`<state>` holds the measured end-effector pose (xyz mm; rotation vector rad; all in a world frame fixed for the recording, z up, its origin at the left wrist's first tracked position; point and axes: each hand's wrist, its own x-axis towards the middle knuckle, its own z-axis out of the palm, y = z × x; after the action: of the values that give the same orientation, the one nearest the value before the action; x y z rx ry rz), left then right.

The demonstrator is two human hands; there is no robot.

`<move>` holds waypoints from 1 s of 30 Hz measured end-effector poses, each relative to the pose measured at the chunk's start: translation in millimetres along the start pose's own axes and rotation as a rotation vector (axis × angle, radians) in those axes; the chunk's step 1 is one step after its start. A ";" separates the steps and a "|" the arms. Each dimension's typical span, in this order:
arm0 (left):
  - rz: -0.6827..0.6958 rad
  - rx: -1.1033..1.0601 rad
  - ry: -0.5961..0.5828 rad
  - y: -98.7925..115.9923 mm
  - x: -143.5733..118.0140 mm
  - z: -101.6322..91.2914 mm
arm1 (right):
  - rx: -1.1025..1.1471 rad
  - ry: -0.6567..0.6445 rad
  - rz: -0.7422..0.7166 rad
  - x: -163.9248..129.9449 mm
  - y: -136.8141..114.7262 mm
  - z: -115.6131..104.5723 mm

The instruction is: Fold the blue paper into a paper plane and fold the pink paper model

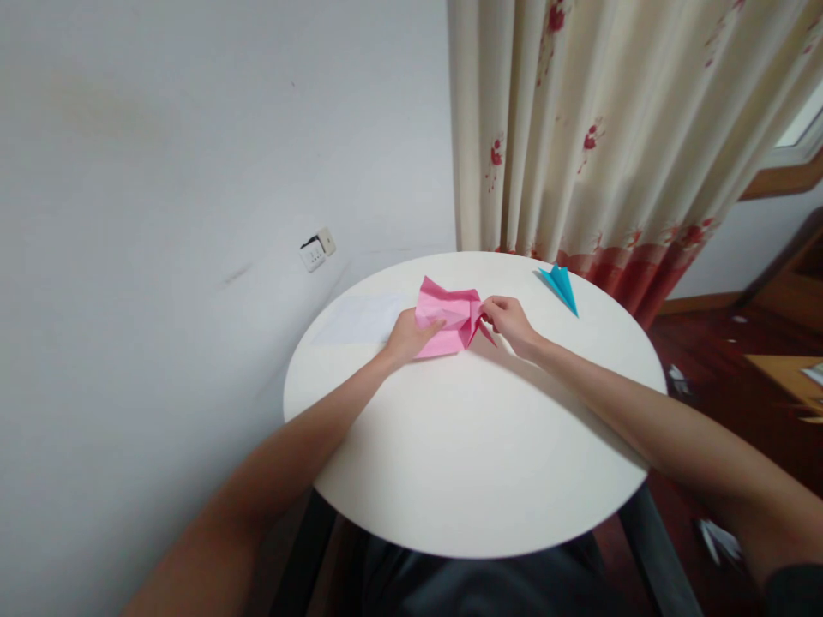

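A partly folded sheet of pink paper [443, 308] is held between my two hands above the white round table [476, 463]. My left hand [410, 336] grips its left side, with the thumb lying on top and the other fingers hidden beneath. At the paper's right end, where it is creased and gathered into narrow points, my right hand [507, 319] pinches a fold between thumb and fingers. To the right of that hand lies a blue folded paper plane [561, 287], apart from both hands.
White sheets of paper [357, 319] lie flat on the table's left side. A wall with a socket [313, 254] stands to the left. Behind the table hangs a cream curtain [579, 171] with red flowers. A wooden piece of furniture [781, 377] is at the far right.
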<state>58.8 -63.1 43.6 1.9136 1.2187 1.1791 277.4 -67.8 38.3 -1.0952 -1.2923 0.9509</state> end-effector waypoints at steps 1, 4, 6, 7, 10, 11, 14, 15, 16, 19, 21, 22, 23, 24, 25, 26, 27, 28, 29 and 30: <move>-0.002 -0.008 0.006 0.0 0.2 -0.1 | 0.068 -0.010 0.052 0.0 -2.7 -1.0; -0.030 -0.064 0.015 1.1 0.2 -0.4 | 0.249 -0.002 0.167 2.5 -7.4 -5.2; -0.061 -0.123 0.016 1.7 0.2 -0.8 | 0.316 0.027 0.188 5.4 -7.4 -8.4; -0.078 -0.159 0.019 1.7 0.3 -1.1 | 0.329 0.042 0.183 6.9 -6.8 -9.8; -0.129 -0.282 0.034 0.4 0.9 -2.2 | 0.328 0.062 0.123 9.9 -4.5 -12.8; -0.146 -0.319 0.036 -0.3 1.2 -2.5 | 0.320 0.064 0.094 10.5 -3.9 -13.4; -0.203 -0.393 0.044 -2.4 1.8 -3.2 | 0.271 0.093 -0.020 12.0 -2.1 -14.6; -0.224 -0.407 0.052 -2.9 2.0 -3.5 | 0.244 0.112 -0.067 12.7 -1.4 -15.2; -0.244 -0.420 0.056 -3.2 2.1 -3.9 | 0.215 0.132 -0.113 13.8 -0.7 -16.0; -0.267 -0.449 0.053 -3.8 2.8 -6.2 | 0.144 0.188 -0.205 18.7 1.7 -20.7; -0.260 -0.461 0.047 -4.4 3.7 -8.5 | 0.088 0.253 -0.234 23.6 3.5 -26.0; -0.257 -0.462 0.044 -4.9 4.1 -9.8 | 0.050 0.296 -0.241 26.4 4.6 -29.1; -0.258 -0.462 0.037 -5.4 4.5 -10.9 | 0.007 0.340 -0.244 29.4 5.9 -32.5; -0.262 -0.462 0.018 -6.0 4.7 -12.0 | -0.035 0.378 -0.238 32.4 7.3 -35.9; -0.269 -0.465 -0.018 -6.5 4.7 -12.8 | -0.072 0.406 -0.225 35.3 8.9 -39.3; -0.277 -0.471 -0.067 -6.8 4.4 -13.4 | -0.104 0.428 -0.215 38.0 10.5 -42.4; -0.285 -0.481 -0.123 -7.0 3.9 -13.8 | -0.135 0.442 -0.212 40.3 12.2 -45.2; -0.291 -0.488 -0.181 -6.9 3.2 -14.0 | -0.165 0.455 -0.220 42.2 13.9 -47.5; -0.296 -0.489 -0.232 -6.5 2.4 -14.0 | -0.197 0.464 -0.237 43.6 15.5 -49.4; -0.300 -0.485 -0.271 -5.9 1.6 -13.9 | -0.229 0.470 -0.261 44.5 17.0 -50.8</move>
<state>44.4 -59.1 45.6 1.4172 0.9290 0.9163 332.1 -24.8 34.5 -1.2016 -1.1300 0.3263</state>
